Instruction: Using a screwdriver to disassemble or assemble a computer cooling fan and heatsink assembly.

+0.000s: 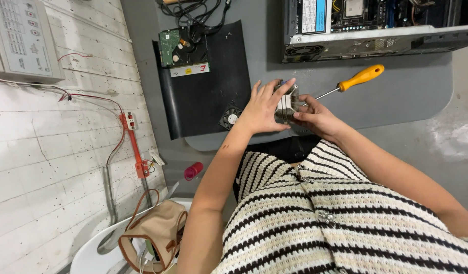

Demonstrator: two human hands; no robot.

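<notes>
Metal fins catch the light between both hands: a finned heatsink (287,103) is held just above the near edge of the grey worktop (406,91), in front of the person's striped knit top. The left hand (264,107) lies over the heatsink's left and upper side, its fingers (282,87) stretched flat across the top and only loosely curled, so it covers and steadies more than it pinches. The right hand (315,115) comes in from the opposite side, its fingers bent and closed against the right edge of the fins. The heatsink sits squarely between the two palms, touching both, with its fins running roughly up and away from the person; neither hand is clearly nearer.

A screwdriver with an orange handle (352,83) lies on the worktop just beyond the right hand, its tip pointing toward the heatsink and its handle away to the right. To the left, a black mat (203,101) carries a small fan (230,117) and a bare hard drive (174,46). An open computer case (366,30) stands at the far edge.
</notes>
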